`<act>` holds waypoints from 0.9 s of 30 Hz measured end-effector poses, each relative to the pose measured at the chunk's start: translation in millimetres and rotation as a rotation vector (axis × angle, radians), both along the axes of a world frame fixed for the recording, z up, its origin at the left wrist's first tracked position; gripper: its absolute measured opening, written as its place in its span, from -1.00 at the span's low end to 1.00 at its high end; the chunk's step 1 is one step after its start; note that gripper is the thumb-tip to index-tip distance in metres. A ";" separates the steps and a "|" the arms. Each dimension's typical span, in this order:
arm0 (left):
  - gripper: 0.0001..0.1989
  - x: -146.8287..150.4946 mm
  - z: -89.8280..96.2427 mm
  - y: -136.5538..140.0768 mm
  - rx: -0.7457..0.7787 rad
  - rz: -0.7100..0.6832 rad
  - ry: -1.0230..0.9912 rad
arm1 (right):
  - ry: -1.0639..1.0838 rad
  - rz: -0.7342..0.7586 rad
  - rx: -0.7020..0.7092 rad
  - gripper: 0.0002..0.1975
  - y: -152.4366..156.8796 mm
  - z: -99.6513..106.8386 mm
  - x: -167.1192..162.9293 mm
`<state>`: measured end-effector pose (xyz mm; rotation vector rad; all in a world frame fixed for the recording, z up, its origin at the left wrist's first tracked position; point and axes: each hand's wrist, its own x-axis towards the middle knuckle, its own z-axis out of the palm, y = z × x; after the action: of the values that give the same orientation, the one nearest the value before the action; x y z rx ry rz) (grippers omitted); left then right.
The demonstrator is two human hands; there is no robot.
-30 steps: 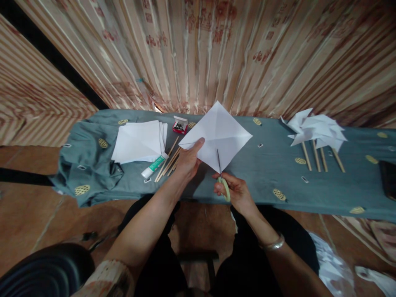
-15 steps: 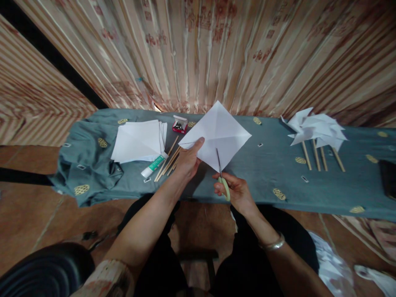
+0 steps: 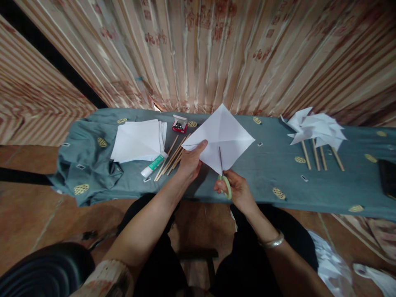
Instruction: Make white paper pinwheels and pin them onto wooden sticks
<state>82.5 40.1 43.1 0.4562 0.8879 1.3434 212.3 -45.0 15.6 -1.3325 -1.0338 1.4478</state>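
A creased white paper square [image 3: 225,132] is held up over the cloth with one corner toward me. My left hand [image 3: 192,159] pinches its left side, thumb on top and fingers underneath. My right hand [image 3: 236,187] grips the light-green handles of a pair of scissors [image 3: 227,187]. The scissor blades lie at the paper's near corner and point toward its middle; one blade shows on top of the sheet. A slit runs in from the paper's left corner, close to my left thumb.
On the blue-green cloth [image 3: 266,181], a paper stack [image 3: 139,140], glue stick [image 3: 154,164], wooden sticks [image 3: 169,163] and a small red box of metal pins [image 3: 180,124] lie leftward. Several paper pinwheels [image 3: 321,128] on sticks lie rightward. A dark object [image 3: 388,177] sits at the right edge.
The paper has shifted slightly right and a little toward me, with both hands and the scissors moving along. The wooden sticks are less covered by the paper now.
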 end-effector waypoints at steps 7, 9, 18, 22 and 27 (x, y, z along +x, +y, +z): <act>-0.67 -0.2 1.5 1.1 -0.043 0.002 -0.001 | 0.022 -0.013 -0.017 -0.46 1.4 -1.4 -0.1; -0.66 0.1 1.9 1.4 -0.054 0.014 0.000 | 0.026 -0.020 -0.030 -0.48 1.6 -1.1 0.0; -0.71 -0.3 0.9 0.2 -0.040 0.010 -0.008 | 0.043 -0.043 -0.045 -0.51 1.6 2.6 -1.3; -0.71 0.8 0.3 -0.6 -0.022 0.004 -0.018 | 0.041 -0.044 -0.029 -0.49 1.9 1.5 -1.2; -0.69 1.7 -0.4 -0.9 -0.014 -0.001 -0.021 | 0.009 -0.032 -0.015 -0.48 2.0 1.3 0.6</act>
<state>84.2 39.2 42.7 0.4308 0.8792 1.3375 212.8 -43.0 16.9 -1.3461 -0.9932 1.4394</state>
